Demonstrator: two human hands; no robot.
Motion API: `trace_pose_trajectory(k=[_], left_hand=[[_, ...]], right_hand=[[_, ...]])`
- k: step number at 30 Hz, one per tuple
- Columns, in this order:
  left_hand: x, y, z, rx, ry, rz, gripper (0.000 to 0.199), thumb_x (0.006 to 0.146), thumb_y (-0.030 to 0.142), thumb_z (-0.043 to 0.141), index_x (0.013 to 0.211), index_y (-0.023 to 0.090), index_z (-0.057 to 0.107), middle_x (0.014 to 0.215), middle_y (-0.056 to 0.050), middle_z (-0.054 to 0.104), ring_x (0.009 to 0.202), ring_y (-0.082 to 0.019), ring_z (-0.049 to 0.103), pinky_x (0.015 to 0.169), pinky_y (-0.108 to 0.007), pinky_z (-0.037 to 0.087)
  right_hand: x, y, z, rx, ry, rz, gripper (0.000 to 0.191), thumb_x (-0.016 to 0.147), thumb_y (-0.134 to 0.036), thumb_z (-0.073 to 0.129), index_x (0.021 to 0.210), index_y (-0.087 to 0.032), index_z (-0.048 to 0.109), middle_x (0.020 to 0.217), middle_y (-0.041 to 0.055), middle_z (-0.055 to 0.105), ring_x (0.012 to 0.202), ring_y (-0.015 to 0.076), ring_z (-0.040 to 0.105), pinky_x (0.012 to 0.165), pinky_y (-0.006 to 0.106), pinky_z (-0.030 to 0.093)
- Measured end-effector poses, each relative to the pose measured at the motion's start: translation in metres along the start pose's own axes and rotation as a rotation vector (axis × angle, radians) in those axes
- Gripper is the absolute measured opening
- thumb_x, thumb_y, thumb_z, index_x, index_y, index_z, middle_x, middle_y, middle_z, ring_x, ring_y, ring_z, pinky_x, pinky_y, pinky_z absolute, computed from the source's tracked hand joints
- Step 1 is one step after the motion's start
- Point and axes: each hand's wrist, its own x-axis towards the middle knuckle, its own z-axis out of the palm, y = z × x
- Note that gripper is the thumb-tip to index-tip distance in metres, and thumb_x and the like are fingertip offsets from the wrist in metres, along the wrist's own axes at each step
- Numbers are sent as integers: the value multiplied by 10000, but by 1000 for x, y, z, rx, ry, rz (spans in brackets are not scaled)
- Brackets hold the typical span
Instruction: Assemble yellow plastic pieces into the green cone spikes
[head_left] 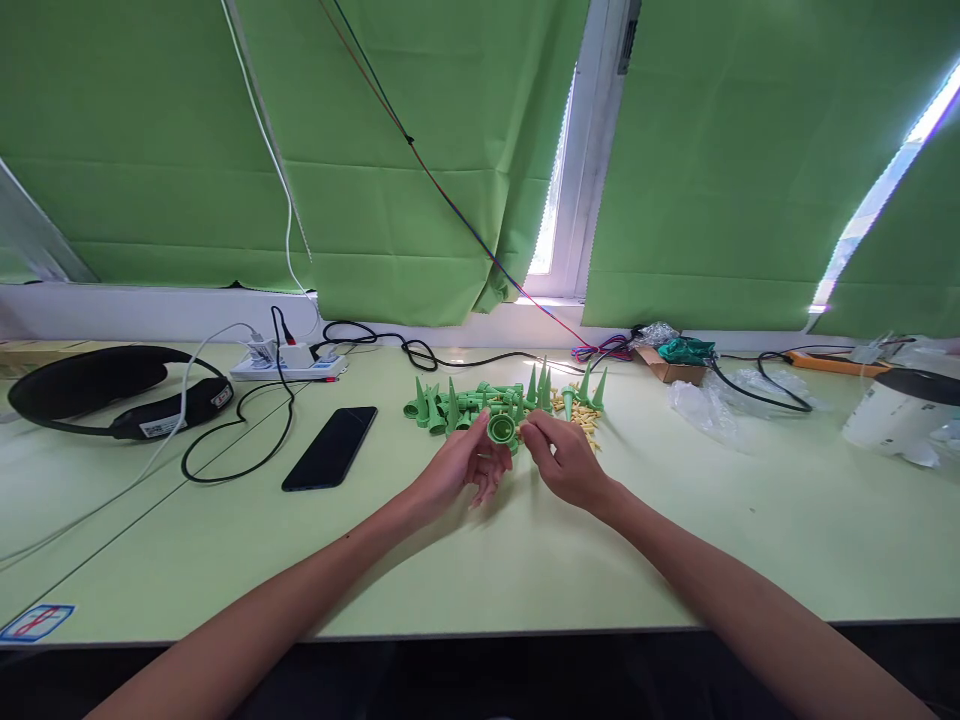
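Observation:
My left hand grips a green plastic spike, its round hollow end turned toward me. Close beside that end, my right hand is closed in a pinch; whatever lies between its fingertips is too small to make out. Just behind both hands lies a pile of green plastic spikes, some standing point up and others on their sides. Small beige pieces are heaped at the right of the pile, partly covered by my right hand and the spikes.
A black phone lies left of the pile, near a power strip with cables. Far left rests a black neckband-shaped device. To the right are a small cardboard box, clear plastic bags and a white cylinder.

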Motion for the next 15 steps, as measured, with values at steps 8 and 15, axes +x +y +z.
trace_pose_trajectory(k=[8,15], left_hand=[[-3,0,-2,28,-61,28,617,893,664,466,738,114,700,556,-27,536,399,-102,503,347,-224,357],[-5,-3,-6,186,-38,148,503,911,582,513,705,134,608,514,0,525,395,-95,479,378,-215,334]], right_hand=[[-1,3,0,49,-28,34,338,1046,-332,314,726,-230,341,589,-39,426,508,120,366,538,263,321],[-1,4,0,10,-37,39,380,1049,-363,294,692,-232,309,549,-47,386,479,116,328,513,268,293]])
